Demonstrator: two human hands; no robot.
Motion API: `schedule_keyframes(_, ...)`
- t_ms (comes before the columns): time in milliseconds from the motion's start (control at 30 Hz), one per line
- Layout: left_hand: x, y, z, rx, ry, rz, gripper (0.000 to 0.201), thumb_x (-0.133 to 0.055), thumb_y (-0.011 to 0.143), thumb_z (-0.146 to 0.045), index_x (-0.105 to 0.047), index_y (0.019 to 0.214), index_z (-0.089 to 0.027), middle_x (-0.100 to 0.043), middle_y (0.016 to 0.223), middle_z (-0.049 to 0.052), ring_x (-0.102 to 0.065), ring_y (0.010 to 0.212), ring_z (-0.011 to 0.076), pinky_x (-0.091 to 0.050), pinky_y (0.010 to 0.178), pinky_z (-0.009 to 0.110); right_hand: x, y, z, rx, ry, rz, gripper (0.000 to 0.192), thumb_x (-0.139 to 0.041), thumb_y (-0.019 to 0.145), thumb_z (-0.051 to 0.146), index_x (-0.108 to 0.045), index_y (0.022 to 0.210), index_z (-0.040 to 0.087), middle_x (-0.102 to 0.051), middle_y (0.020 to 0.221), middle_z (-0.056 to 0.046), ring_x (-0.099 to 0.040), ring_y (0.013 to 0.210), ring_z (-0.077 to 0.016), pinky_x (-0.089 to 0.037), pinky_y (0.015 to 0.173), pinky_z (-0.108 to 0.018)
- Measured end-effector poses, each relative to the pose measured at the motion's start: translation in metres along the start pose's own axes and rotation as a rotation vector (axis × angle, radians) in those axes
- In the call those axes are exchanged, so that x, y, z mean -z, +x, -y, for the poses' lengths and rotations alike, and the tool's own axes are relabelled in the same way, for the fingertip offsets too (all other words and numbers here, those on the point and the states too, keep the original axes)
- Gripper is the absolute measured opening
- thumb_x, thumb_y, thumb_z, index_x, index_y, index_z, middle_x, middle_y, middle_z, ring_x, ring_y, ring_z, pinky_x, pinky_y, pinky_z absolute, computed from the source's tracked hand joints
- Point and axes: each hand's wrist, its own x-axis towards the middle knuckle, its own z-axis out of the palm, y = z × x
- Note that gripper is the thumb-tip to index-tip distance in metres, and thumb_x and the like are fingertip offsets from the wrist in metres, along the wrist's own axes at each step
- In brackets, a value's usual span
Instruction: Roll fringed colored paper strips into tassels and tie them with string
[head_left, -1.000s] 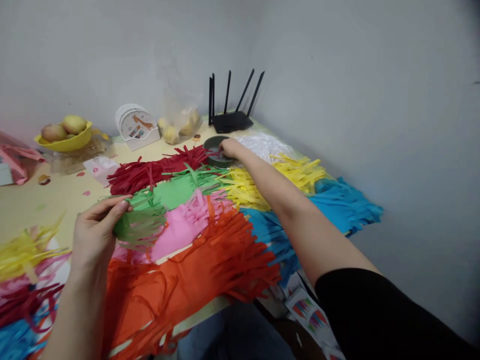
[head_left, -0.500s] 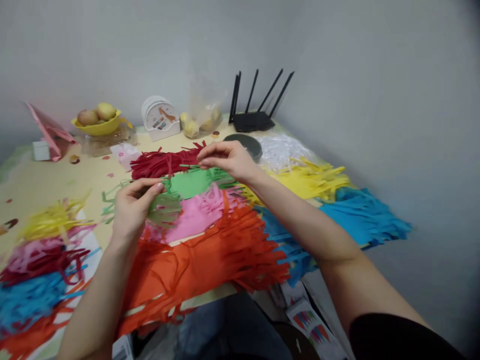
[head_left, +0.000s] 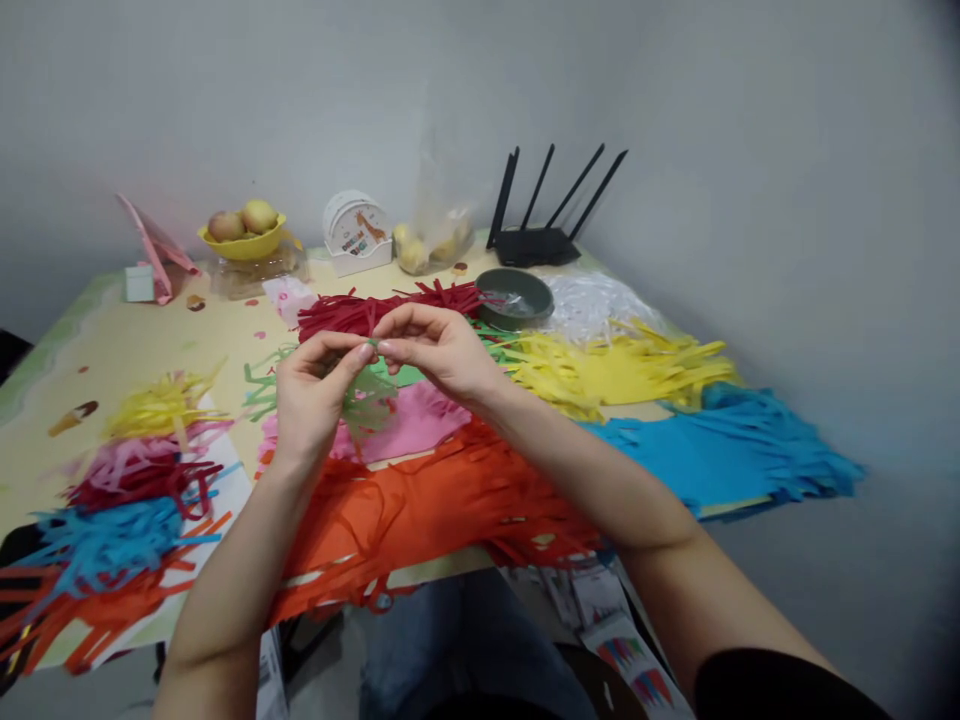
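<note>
My left hand (head_left: 313,390) and my right hand (head_left: 435,350) meet above the table, fingertips touching. Between them hangs a bunch of fringed green paper (head_left: 369,398), pinched at its top by both hands. Below it lie fringed paper sheets: pink (head_left: 420,425), orange (head_left: 420,505), dark red (head_left: 375,308), yellow (head_left: 615,368) and blue (head_left: 720,445). A dark round bowl (head_left: 516,296) stands behind my right hand, apart from it.
At the left lie finished tassel bunches in yellow (head_left: 157,405), pink, red and blue (head_left: 105,545). Along the back wall stand a yellow fruit bowl (head_left: 244,240), a small clock (head_left: 356,232), a bag of fruit (head_left: 435,245) and a black router (head_left: 544,245).
My right hand left the dark bowl and came back to join my left hand on the green paper. The view turned left, showing more of the table's left side.
</note>
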Motion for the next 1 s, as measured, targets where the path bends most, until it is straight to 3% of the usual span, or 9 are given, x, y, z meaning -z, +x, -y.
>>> schedule_keyframes(267,0.006,-0.007,-0.011,-0.353,0.455,-0.053,0.005,-0.075,0.082,-0.021,-0.079,0.083,-0.019,-0.078,0.082,0.002,-0.07,0.078,0.0146,-0.053,0.076,0.025,-0.003,-0.003,0.001,0.109,-0.156,-0.03,0.032,-0.084,0.075,0.041,-0.069,0.085,0.014,-0.069,0.077,0.0,-0.06,0.063,-0.0083,-0.054,0.063,-0.024)
schedule_keyframes(433,0.01,-0.005,-0.011,-0.343,0.494,0.025,0.013,-0.07,0.085,-0.017,-0.079,0.094,-0.02,-0.08,0.091,0.002,-0.072,0.082,0.0144,-0.054,0.078,0.025,-0.003,0.001,-0.001,0.148,-0.2,-0.049,0.036,-0.085,0.072,0.045,-0.07,0.084,0.015,-0.067,0.083,-0.001,-0.062,0.072,-0.0109,-0.054,0.064,-0.024)
schedule_keyframes(600,0.007,-0.007,-0.009,-0.329,0.413,-0.06,0.003,-0.074,0.082,-0.021,-0.074,0.084,-0.019,-0.076,0.082,0.0,-0.071,0.079,0.0136,-0.054,0.075,0.024,-0.004,0.001,0.0,0.108,-0.214,-0.032,0.038,-0.085,0.072,0.047,-0.071,0.087,0.014,-0.07,0.084,-0.001,-0.062,0.073,-0.0109,-0.055,0.07,-0.026)
schedule_keyframes(667,0.007,-0.005,-0.007,-0.239,0.285,-0.03,0.01,-0.078,0.08,-0.027,-0.073,0.085,-0.019,-0.076,0.083,0.001,-0.071,0.079,0.0145,-0.054,0.075,0.024,-0.002,0.003,0.003,0.109,-0.229,-0.004,0.036,-0.085,0.072,0.045,-0.072,0.085,0.014,-0.07,0.081,-0.001,-0.061,0.071,-0.01,-0.054,0.069,-0.025)
schedule_keyframes(833,0.011,0.007,-0.002,0.175,-0.078,0.261,0.038,-0.084,0.07,-0.05,-0.075,0.087,-0.018,-0.077,0.08,0.006,-0.072,0.077,0.0186,-0.055,0.071,0.027,0.002,0.004,0.019,0.098,-0.306,0.11,0.033,-0.084,0.075,0.044,-0.076,0.083,0.013,-0.069,0.078,-0.002,-0.065,0.072,-0.0121,-0.054,0.073,-0.028)
schedule_keyframes(1000,0.018,0.008,-0.001,0.303,-0.167,0.363,0.044,-0.088,0.061,-0.055,-0.073,0.076,-0.018,-0.076,0.075,0.006,-0.068,0.066,0.017,-0.053,0.065,0.028,-0.003,0.001,0.033,0.085,-0.377,0.166,0.028,-0.082,0.077,0.044,-0.078,0.077,0.016,-0.068,0.072,-0.002,-0.063,0.066,-0.0127,-0.052,0.067,-0.028)
